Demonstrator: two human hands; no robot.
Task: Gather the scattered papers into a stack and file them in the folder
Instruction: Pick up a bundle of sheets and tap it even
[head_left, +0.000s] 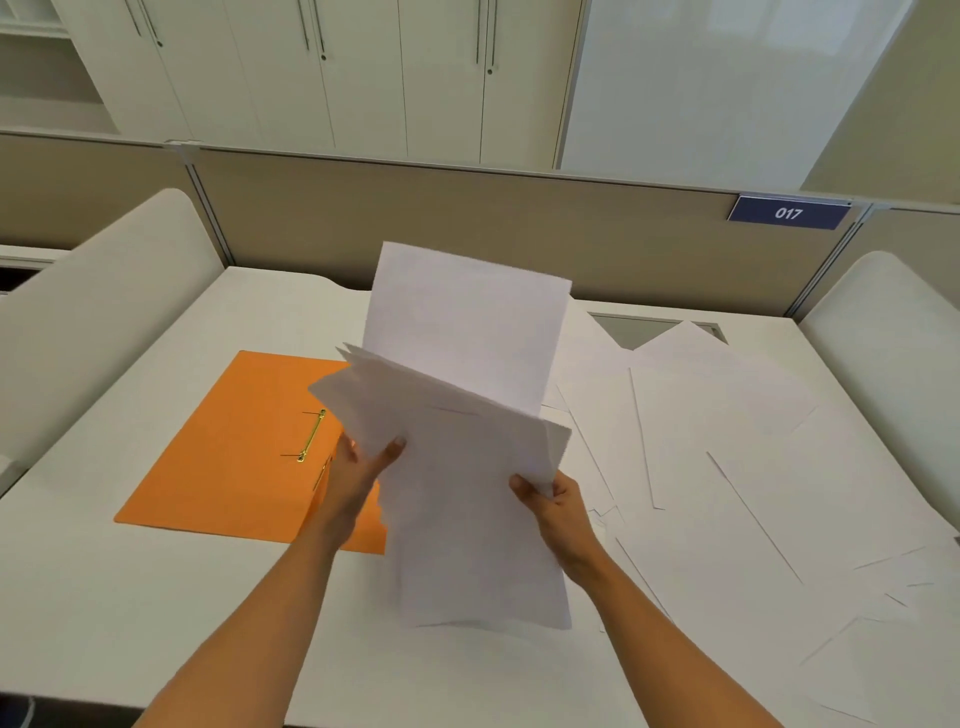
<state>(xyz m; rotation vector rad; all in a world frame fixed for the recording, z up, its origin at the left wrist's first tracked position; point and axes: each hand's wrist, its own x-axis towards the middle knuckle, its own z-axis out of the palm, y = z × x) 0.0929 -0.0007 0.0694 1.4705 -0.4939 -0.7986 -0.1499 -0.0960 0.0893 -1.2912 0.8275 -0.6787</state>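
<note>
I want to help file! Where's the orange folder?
In the head view, the orange folder lies open on the left side of the white desk, partly behind the left hand and the paper stack.

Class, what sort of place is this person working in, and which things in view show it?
Most likely an office cubicle: a beige partition panel stands behind the white desk, a blue plate reading 017 is fixed to it, and tall white cupboards with metal handles line the wall beyond.

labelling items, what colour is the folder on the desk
Orange, with a gold metal fastener; the folder shows best in the head view.
</note>
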